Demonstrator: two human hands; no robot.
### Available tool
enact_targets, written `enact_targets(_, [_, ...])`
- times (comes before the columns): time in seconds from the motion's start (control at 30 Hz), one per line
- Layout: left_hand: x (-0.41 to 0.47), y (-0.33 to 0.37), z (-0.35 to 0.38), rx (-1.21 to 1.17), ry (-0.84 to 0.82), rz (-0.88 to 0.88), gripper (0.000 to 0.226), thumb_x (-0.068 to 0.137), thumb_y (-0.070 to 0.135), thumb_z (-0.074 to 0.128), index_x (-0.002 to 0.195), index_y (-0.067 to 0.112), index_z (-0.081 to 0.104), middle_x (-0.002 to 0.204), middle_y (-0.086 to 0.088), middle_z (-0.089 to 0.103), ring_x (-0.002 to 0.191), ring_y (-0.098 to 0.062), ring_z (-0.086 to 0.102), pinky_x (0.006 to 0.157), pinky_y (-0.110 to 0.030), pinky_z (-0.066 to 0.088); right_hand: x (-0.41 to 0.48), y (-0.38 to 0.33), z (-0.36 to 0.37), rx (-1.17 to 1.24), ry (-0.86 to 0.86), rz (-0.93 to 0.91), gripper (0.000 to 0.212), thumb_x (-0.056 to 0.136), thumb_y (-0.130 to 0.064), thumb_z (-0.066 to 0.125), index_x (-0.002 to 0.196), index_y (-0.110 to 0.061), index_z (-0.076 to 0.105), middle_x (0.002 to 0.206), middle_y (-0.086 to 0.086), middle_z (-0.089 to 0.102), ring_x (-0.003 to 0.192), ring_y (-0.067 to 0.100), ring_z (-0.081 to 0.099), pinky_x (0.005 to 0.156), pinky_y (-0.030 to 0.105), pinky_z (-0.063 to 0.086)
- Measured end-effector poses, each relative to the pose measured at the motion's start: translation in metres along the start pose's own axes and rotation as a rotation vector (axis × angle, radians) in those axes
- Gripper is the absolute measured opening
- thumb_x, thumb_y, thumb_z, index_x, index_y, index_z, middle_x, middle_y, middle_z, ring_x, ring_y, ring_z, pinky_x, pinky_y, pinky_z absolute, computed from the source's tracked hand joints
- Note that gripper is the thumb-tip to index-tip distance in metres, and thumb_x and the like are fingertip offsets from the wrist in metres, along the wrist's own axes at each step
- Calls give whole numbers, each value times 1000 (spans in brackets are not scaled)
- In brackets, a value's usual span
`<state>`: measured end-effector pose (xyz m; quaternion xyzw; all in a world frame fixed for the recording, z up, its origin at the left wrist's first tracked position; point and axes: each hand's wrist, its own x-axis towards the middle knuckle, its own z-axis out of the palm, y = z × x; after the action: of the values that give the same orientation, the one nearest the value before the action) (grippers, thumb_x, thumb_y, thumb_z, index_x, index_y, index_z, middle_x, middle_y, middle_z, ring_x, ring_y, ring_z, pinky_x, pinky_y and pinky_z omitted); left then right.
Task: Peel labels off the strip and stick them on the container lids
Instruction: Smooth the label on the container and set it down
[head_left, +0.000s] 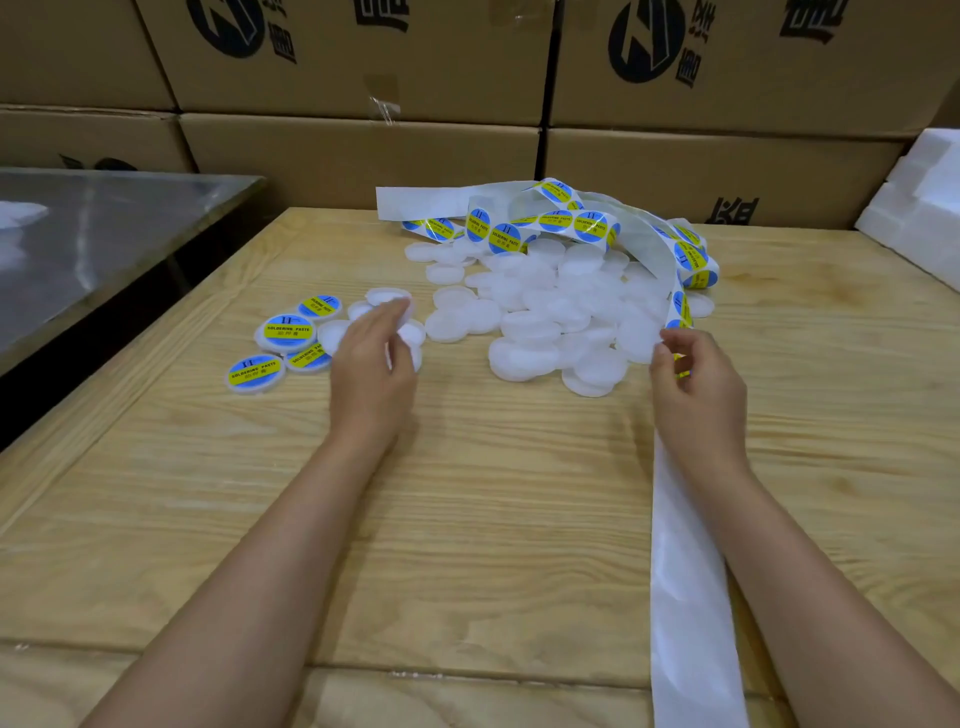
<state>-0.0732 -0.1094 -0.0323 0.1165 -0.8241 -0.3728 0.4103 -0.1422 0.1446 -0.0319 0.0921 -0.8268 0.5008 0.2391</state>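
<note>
Now peeling: pinching label (681, 372) off strip (685, 571) with right hand (696, 387), gripping blank lid (411, 338) with left hand (371, 364); next, centre, press.

Bright, even indoor light with only faint shadows. Pale glare on the metal table (104, 234) at ten o'clock. White lids (545, 306) look washed-out and soft. Straight lines bow toward the edges.

Strip (587, 223) seemingly atop lid pile (545, 312); cartons (363, 156) behind

The left hand (371, 374) and right hand (696, 395) were bare. The left forearm (249, 561) and right forearm (831, 597) were bare too, uncovered as far as could be seen.
</note>
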Motion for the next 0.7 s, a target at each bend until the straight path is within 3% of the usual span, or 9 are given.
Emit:
enact_targets(0.07, [6,-20,-6,209,-30,82,39,86,-9,45,121,-1,60,127,-14,59,122,-27,50,106,-29,29,9,14,-9,-173,-47,-8,28,94,-16,50,119,-7,58,120,9,62,105,22,55,81,23,36])
enact_targets(0.1, [8,-26,-6,303,-63,83,40,85,-7,45,122,0,59,128,-16,58,125,-32,47,107,-40,29,12,20,-13,-262,-84,-19,28,94,-15,49,119,-4,58,121,12,61,110,28,53,86,29,35])
enact_targets(0.17, [9,-32,-2,463,-151,40,44,87,-3,44,128,6,55,134,-12,53,132,-31,38,109,-47,22,15,30,-17,-374,-159,-22,27,94,-13,48,115,-2,60,114,17,62,106,35,53,83,33,36])
enact_targets(0.3, [7,-33,2,537,-234,-24,45,92,8,41,136,11,47,142,-9,46,138,-25,28,114,-44,7,14,39,-20,-482,-270,51,24,93,-15,46,102,-6,67,94,15,66,90,35,55,73,35,39])
enact_targets(0.43, [8,-33,3,607,-296,-33,45,92,15,40,137,11,44,145,-6,40,140,-23,23,114,-46,1,14,34,-22,-583,-236,7,22,90,-16,50,82,-3,65,80,17,66,76,37,55,67,40,46])
enact_targets(0.57, [7,-31,4,606,-302,-42,48,92,17,42,139,9,41,147,-8,38,140,-24,22,114,-47,0,14,32,-23,-577,-196,-15,20,86,-12,58,103,-6,68,91,14,70,87,37,60,76,41,46])
enact_targets(0.7, [6,-32,4,599,-297,-59,48,94,20,43,140,7,39,147,-9,36,141,-25,20,114,-47,-1,18,41,-21,-674,-318,-45,29,86,-13,61,114,-5,66,102,19,60,98,39,51,84,42,43])
